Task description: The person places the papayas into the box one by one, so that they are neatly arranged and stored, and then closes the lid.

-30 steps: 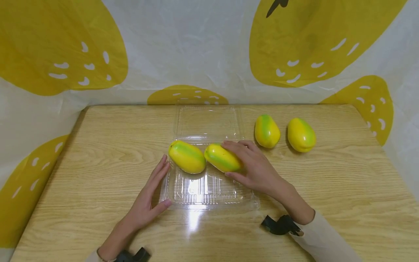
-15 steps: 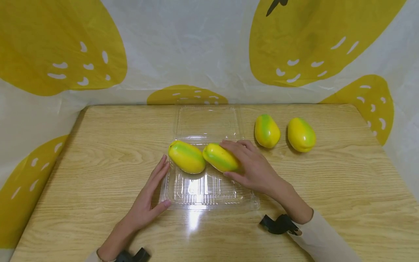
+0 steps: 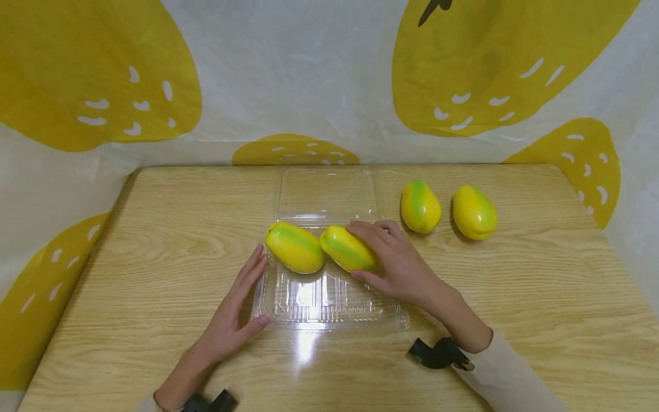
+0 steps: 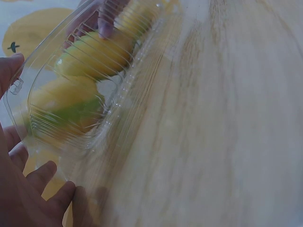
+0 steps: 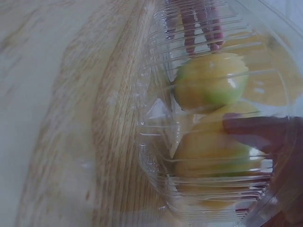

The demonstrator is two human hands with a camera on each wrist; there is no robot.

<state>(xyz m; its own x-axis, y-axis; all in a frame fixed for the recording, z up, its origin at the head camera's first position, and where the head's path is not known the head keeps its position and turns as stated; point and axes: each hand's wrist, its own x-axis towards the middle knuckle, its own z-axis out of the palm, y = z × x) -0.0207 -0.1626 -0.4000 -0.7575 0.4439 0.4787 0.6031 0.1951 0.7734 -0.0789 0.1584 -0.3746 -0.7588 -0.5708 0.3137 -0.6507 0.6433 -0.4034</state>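
Observation:
My right hand [image 3: 399,260] grips a glossy, oblong yellow fruit with green stripes [image 3: 346,249], papaya-like, inside a clear plastic clamshell container [image 3: 329,297]. In the right wrist view, the thumb lies against this gripped fruit [image 5: 213,151]. A second fruit of the same kind [image 3: 294,247] sits to its left in the container, end against end. At the container's left edge stands my left hand [image 3: 231,320], fingers extended and thumb spread apart. Through the clear wall, the left wrist view shows the left fruit [image 4: 66,101] nearest that hand.
The container's lid [image 3: 326,191] lies folded back toward the far table edge. Two more such fruits, one nearer [image 3: 421,207] and one farther right [image 3: 475,212], rest on the wooden table [image 3: 170,229]. A patterned cloth [image 3: 293,74] hangs behind.
My right hand has shifted very slightly left with the gripped fruit. The left hand, the other fruits and the container look unmoved.

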